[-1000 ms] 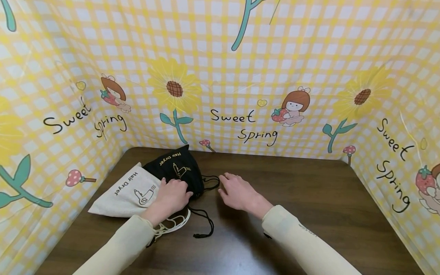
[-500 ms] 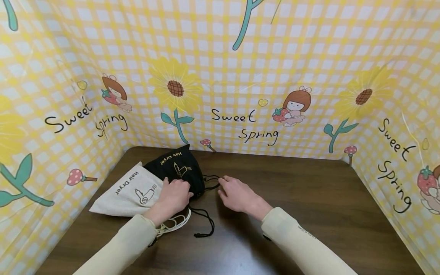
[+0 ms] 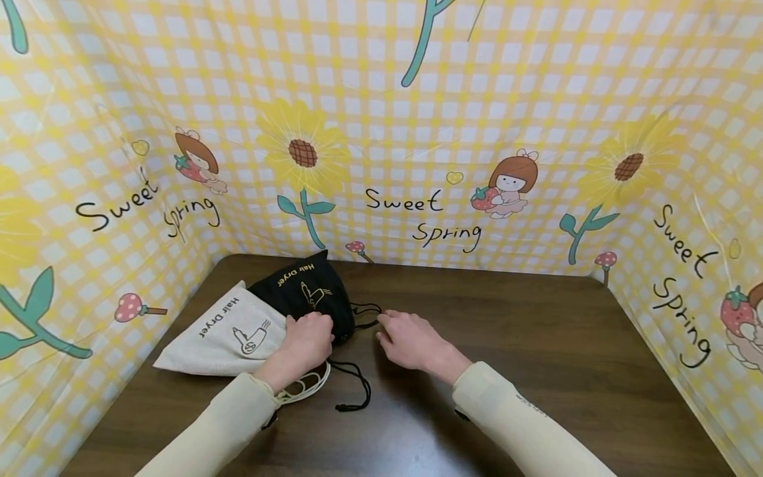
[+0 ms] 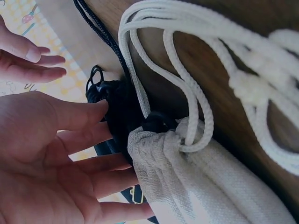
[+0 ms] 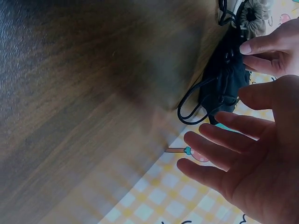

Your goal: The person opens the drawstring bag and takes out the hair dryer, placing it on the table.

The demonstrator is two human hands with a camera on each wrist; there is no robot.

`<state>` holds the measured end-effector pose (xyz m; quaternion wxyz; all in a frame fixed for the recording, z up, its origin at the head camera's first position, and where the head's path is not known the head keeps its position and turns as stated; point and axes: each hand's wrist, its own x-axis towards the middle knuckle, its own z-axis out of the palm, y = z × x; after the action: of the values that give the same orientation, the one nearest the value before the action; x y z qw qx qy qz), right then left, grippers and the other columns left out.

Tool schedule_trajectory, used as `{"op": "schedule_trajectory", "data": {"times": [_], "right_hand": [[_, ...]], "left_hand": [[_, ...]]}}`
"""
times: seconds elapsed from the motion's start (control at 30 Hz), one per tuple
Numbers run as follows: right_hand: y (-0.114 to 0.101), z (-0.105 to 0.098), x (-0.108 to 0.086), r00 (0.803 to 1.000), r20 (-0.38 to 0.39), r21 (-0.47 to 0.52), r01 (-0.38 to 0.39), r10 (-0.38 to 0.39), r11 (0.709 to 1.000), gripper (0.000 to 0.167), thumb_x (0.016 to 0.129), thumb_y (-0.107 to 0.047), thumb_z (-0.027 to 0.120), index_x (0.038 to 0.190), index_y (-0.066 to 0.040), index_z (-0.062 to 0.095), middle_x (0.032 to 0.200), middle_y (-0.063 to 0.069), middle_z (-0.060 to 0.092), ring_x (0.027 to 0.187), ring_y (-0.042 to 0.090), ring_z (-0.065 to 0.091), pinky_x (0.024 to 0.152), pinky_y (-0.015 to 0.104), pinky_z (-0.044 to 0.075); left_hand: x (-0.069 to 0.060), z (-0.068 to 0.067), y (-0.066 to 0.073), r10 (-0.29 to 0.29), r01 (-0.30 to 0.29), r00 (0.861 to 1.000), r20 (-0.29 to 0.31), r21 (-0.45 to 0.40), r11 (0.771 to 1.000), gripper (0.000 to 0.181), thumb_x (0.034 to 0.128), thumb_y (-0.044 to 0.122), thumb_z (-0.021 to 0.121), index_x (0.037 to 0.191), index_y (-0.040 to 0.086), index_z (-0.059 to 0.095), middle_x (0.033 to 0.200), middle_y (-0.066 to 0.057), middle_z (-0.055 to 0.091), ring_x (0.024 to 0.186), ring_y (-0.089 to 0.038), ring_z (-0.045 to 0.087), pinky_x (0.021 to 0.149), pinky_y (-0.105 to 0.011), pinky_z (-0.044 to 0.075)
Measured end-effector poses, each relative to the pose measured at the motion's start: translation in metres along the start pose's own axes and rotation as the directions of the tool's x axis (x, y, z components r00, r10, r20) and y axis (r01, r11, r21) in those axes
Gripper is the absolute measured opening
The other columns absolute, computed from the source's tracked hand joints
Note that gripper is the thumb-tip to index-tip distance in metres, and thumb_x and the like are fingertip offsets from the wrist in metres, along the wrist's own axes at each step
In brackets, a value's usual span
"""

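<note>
A white drawstring bag (image 3: 219, 331) with "Hair Dryer" print lies on the left of the table, partly over a black drawstring bag (image 3: 324, 281) with matching gold print. My left hand (image 3: 303, 344) is over the place where the two bags meet, and its fingertips reach the black bag. In the left wrist view its fingers are loosely extended and its thumb is apart from them. My right hand (image 3: 411, 339) hovers beside the black cord (image 3: 368, 317), fingers loosely spread and holding nothing in the right wrist view.
White cords (image 3: 310, 391) trail from the white bag's mouth. Another black cord (image 3: 357, 384) curves over the brown wooden table (image 3: 536, 344). A yellow checked cloth (image 3: 387, 132) with printed flowers hangs around the table's back and sides.
My left hand has shifted slightly right, further over the black bag. My right hand has barely moved, dropping a little toward me. The bags keep their places.
</note>
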<state>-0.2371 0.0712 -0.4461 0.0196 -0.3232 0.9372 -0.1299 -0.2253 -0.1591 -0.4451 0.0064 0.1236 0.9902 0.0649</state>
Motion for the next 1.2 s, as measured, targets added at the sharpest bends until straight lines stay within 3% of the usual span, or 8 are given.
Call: {"op": "schedule_trajectory", "data": {"times": [0.4, 0.73, 1.2], "right_hand": [[0.0, 0.001, 0.0, 0.999, -0.04, -0.04, 0.016, -0.018, 0.999, 0.038, 0.109, -0.023, 0.059, 0.138, 0.001, 0.065, 0.139, 0.019, 0.065, 0.118, 0.031, 0.069, 0.093, 0.046, 0.058], [0.0, -0.001, -0.001, 0.999, -0.046, -0.031, 0.02, -0.021, 0.999, 0.037, 0.108, -0.022, 0.06, 0.135, 0.002, 0.067, 0.134, 0.017, 0.068, 0.11, 0.029, 0.072, 0.087, 0.044, 0.06], [0.005, 0.004, -0.004, 0.998, -0.06, -0.044, 0.002, -0.004, 0.999, 0.034, 0.107, -0.022, 0.062, 0.132, 0.0, 0.069, 0.127, 0.014, 0.071, 0.104, 0.027, 0.072, 0.083, 0.043, 0.06]], "left_hand": [[0.002, 0.0, -0.002, 0.042, -0.043, 0.999, -0.012, -0.013, 0.999, 0.012, 0.0949, 0.009, 0.075, 0.085, 0.002, 0.072, 0.094, -0.018, 0.072, 0.086, -0.044, 0.071, 0.094, -0.074, 0.046], [0.004, 0.001, -0.001, 0.076, -0.077, 0.997, -0.018, -0.046, 0.996, 0.028, 0.0941, 0.01, 0.076, 0.069, 0.011, 0.063, 0.084, -0.013, 0.069, 0.08, -0.041, 0.07, 0.092, -0.071, 0.048], [0.006, 0.011, 0.012, 0.091, -0.093, 0.994, -0.057, -0.031, 0.995, 0.02, 0.0939, 0.011, 0.076, 0.076, 0.005, 0.069, 0.087, -0.014, 0.07, 0.081, -0.041, 0.071, 0.088, -0.07, 0.05]]}}
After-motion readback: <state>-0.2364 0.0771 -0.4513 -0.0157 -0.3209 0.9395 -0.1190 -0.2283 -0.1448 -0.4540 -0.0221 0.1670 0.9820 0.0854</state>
